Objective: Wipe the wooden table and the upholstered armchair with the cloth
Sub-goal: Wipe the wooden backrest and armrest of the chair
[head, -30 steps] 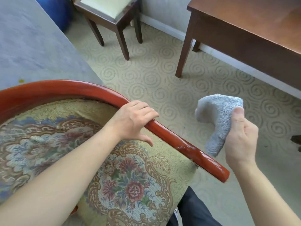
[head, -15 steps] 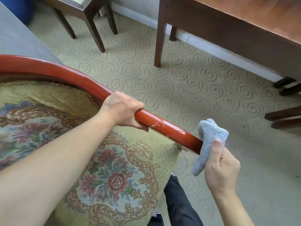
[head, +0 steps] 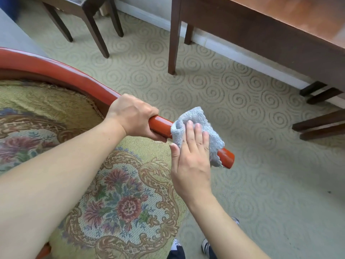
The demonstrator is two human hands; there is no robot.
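Right now we are pressing the grey cloth [head: 197,131] onto the glossy red rail [head: 226,157] of the armchair [head: 115,193], a little right of the frame's centre, where it is draped over the rail close to its free end. To do this stroke well, we judge, we should be keeping the cloth wrapped around the curve of the wood and sliding it along the grain out to the tip, so the underside is getting cleaned too and the cloth is not slipping off. Our right hand [head: 190,157] is lying flat on the cloth, fingers straight and together, thumb spread to the left, forearm coming in from the lower right. Our left hand [head: 133,116] is curling tightly round the rail just left of the cloth, steadying the chair, its forearm crossing the floral seat from the left edge. The wooden table [head: 280,30] is standing well apart in the upper right.
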